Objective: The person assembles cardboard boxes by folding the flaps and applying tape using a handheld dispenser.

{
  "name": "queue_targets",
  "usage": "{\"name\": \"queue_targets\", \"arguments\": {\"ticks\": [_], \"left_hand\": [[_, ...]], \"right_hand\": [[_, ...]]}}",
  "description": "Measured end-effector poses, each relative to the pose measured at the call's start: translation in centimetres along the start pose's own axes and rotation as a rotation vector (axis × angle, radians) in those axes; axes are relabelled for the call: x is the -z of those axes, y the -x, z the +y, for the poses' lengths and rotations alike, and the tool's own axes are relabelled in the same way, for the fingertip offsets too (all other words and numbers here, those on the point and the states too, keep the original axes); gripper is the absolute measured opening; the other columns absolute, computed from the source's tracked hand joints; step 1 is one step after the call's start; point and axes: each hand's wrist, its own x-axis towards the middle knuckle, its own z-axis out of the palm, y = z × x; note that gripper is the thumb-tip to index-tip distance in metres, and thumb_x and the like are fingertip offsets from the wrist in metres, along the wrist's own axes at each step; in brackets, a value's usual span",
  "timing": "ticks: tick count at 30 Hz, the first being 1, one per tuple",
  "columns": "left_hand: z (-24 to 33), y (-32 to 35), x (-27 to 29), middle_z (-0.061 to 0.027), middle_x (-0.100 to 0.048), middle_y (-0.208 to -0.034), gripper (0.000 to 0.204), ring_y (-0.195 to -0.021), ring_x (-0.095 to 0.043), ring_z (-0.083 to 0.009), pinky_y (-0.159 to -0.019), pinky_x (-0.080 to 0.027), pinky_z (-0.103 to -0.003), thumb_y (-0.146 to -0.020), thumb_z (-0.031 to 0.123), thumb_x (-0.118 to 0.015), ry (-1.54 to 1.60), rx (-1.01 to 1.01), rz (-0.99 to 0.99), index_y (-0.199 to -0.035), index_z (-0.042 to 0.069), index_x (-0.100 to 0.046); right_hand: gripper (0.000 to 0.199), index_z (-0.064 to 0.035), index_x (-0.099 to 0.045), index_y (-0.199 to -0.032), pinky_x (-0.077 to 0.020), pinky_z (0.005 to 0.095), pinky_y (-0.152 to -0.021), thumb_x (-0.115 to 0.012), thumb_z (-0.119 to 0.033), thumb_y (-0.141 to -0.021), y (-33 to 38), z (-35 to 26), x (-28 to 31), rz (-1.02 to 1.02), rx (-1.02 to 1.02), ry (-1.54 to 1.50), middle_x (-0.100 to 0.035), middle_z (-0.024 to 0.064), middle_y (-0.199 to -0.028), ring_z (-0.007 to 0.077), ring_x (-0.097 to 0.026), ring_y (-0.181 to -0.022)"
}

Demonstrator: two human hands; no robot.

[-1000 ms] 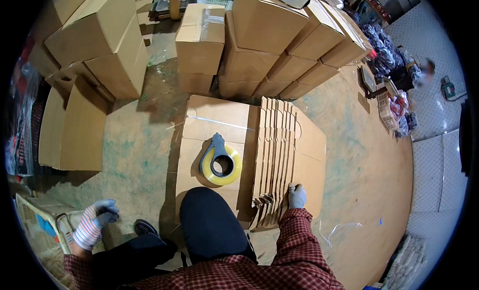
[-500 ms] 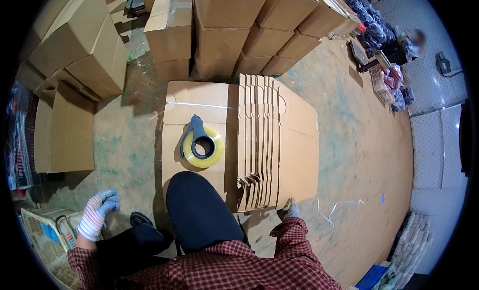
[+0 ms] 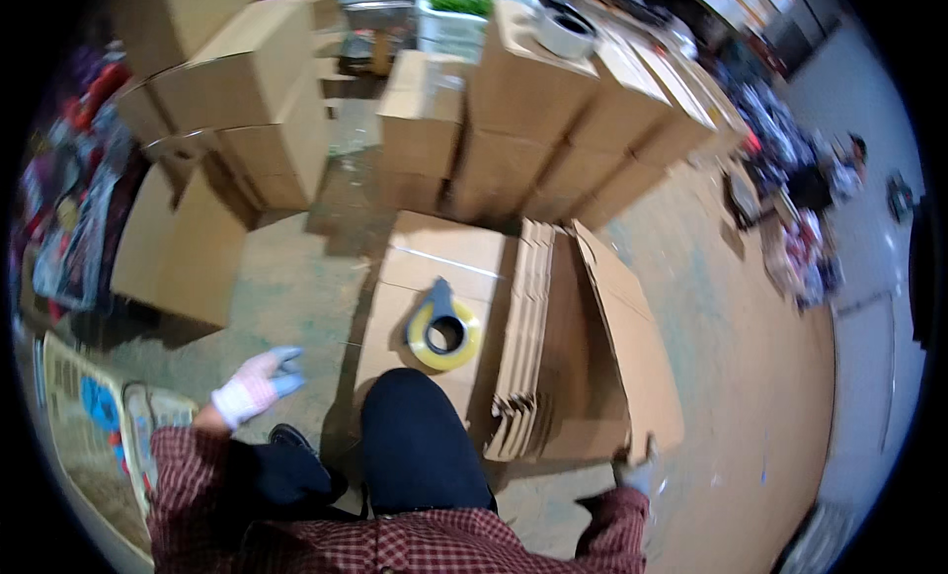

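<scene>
My right hand [image 3: 635,470], in a glove, grips the near lower corner of a flattened cardboard box [image 3: 634,347]. That box is lifted and leans to the right, away from the stack of flattened boxes [image 3: 523,327] it stood against. My left hand [image 3: 255,384], in a pale striped glove, hangs in the air left of my knee, empty, with its fingers apart. Between my hands, a tape dispenser [image 3: 439,295] with a roll of clear yellowish tape [image 3: 464,352] lies on a flat cardboard sheet [image 3: 395,283], just beyond my knee.
Stacked cartons [image 3: 523,110] stand along the far side, with a white roll [image 3: 565,33] on top. More cartons [image 3: 237,80] and an open box [image 3: 183,258] are at left. A plastic basket [image 3: 89,446] sits near left. Bagged goods [image 3: 800,253] lie at far right.
My right hand has pulled the outermost flattened box away to the right, opening a gap beside the stack. My left hand has moved right and slightly up. The whole view has shifted.
</scene>
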Motion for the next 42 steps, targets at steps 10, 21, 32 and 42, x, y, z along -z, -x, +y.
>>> {"name": "queue_targets", "arguments": {"ticks": [10, 21, 32, 42], "left_hand": [[8.4, 5.0, -4.0, -0.014, -0.043, -0.136, 0.063, -0.124, -0.042, -0.036, -0.105, -0.027, -0.057, -0.08, 0.05, -0.059, -0.877, -1.131, 0.522, -0.136, 0.029, -0.04], [7.6, 11.7, 3.0, -0.0121, -0.067, -0.085, 0.019, -0.074, -0.066, -0.0288, -0.066, -0.054, -0.038, -0.075, 0.011, -0.058, -0.944, -0.695, 0.742, -0.091, 0.004, -0.061], [3.2, 9.0, 8.5, -0.0232, -0.061, -0.074, 0.031, -0.071, -0.06, -0.0417, -0.063, -0.048, -0.047, -0.089, 0.031, -0.054, -0.73, -0.027, 0.589, -0.086, 0.0, -0.057], [2.5, 5.6, 4.7, -0.0242, -0.061, -0.078, 0.043, -0.077, -0.061, -0.0413, -0.068, -0.048, -0.046, -0.088, 0.042, -0.056, -0.419, 0.01, 0.415, -0.094, -0.001, -0.056]], "right_hand": [[0.034, 0.0086, -0.052, -0.119, -0.0531, 0.0349, -0.073, -0.054, -0.01, -0.091, 5.6, -31.2, 3.8, -0.4, -0.312, -0.245, -0.063, 0.0194, -0.101, 0.0231, -0.062, -0.086], [0.049, -0.0086, -0.056, -0.117, -0.0474, 0.0311, -0.063, -0.039, -0.048, -0.095, 5.6, -45.4, -16.3, -1.131, -0.492, -0.989, -0.062, 0.0097, -0.099, 0.0169, -0.058, -0.081], [0.052, 0.0007, -0.047, -0.126, -0.0493, 0.0299, -0.078, -0.058, -0.037, -0.091, 21.0, -48.8, -35.5, -1.592, -0.176, -0.541, -0.057, 0.0122, -0.113, 0.0191, -0.059, -0.096], [0.056, 0.0102, -0.046, -0.116, -0.0441, 0.0326, -0.087, -0.07, -0.027, -0.082, 27.8, -46.9, -40.8, -1.208, 0.423, -0.419, -0.054, 0.0168, -0.108, 0.0228, -0.053, -0.102]]}}
